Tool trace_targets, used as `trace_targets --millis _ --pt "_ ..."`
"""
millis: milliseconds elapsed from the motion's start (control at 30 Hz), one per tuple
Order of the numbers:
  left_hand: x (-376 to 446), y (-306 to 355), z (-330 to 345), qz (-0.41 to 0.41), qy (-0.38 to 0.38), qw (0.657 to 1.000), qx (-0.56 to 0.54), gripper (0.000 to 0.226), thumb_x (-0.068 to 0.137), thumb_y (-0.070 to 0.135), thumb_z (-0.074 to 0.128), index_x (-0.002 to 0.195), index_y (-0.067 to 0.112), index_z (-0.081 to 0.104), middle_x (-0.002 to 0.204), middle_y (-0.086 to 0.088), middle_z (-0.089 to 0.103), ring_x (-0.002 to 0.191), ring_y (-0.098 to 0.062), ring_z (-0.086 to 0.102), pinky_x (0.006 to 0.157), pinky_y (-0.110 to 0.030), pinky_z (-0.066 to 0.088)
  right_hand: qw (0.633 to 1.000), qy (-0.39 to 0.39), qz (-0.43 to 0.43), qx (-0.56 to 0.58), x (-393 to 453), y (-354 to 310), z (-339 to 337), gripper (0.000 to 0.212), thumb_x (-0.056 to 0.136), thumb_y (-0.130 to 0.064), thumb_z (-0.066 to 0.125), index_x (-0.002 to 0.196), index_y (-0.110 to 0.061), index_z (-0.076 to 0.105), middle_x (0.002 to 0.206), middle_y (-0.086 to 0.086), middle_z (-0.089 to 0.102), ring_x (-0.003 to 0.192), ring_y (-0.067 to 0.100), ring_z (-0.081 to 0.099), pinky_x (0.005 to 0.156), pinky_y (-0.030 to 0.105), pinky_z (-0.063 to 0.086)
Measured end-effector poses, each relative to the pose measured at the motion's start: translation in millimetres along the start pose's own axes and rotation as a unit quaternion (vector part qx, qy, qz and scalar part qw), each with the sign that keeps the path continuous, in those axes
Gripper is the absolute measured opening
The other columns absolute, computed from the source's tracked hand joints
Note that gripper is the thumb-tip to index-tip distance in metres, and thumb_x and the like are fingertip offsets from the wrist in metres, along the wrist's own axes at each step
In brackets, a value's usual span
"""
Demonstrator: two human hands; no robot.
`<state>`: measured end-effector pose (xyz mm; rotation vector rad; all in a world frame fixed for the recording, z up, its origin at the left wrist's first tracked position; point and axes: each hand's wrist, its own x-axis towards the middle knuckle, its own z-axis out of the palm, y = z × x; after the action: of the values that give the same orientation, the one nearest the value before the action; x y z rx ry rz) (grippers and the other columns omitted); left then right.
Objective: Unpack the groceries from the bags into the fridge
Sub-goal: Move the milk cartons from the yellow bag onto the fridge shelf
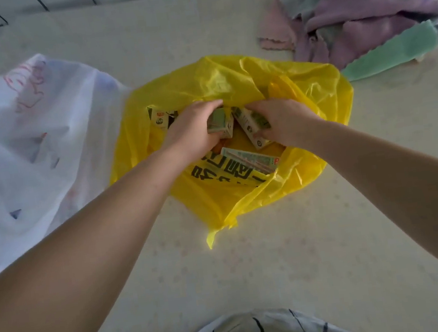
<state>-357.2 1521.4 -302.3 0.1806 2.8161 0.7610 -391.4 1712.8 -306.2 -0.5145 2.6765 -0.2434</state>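
A yellow plastic bag lies open on the pale counter, with small drink cartons inside. My left hand grips one green and white carton in the bag's mouth. Beside it, my right hand grips a second carton, which is tilted. A third carton lies flat below both hands. Another carton shows at the bag's far left, partly hidden by the plastic.
A large white plastic bag with red print bulges at the left. A heap of pink, purple and green cloths lies at the back right. The counter runs to a tiled wall behind.
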Motion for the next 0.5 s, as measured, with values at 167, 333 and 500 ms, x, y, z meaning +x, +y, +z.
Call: trace_targets --millis 167,333,500 --pt "20.1 1.5 -3.6 0.031 -0.046 0.996 0.074 0.064 0.086 0.015 0.063 0.144 0.021 0.036 0.147 -0.002 0.039 0.124 -0.021 0.049 0.1 -0.038 0.044 0.999 -0.012 -0.001 -0.037 14.9 9.0 -5.4 0.072 0.086 -0.034 0.062 0.147 -0.026 0.024 0.142 0.005 0.043 0.128 0.028 0.044 0.095 0.041 0.045" --pt "34.2 3.4 0.2 0.067 -0.08 0.975 0.198 0.047 0.087 0.017 0.056 0.132 0.027 0.048 0.126 -0.001 0.056 0.111 -0.027 0.057 0.077 -0.041 0.053 0.997 -0.012 0.013 -0.072 22.7 5.8 -5.6 0.072 0.085 -0.042 0.061 0.144 -0.026 0.025 0.128 0.007 0.052 0.117 0.031 0.053 0.08 0.039 0.048" --pt "42.1 1.6 10.9 0.085 -0.053 0.952 0.289 0.034 0.088 0.021 0.057 0.122 0.024 0.051 0.108 -0.001 0.058 0.094 -0.03 0.061 0.054 -0.033 0.039 0.993 -0.002 0.04 -0.109 30.3 -0.6 -5.9 0.062 0.084 -0.05 0.06 0.132 -0.018 0.039 0.122 0.009 0.052 0.111 0.032 0.055 0.068 0.036 0.041"
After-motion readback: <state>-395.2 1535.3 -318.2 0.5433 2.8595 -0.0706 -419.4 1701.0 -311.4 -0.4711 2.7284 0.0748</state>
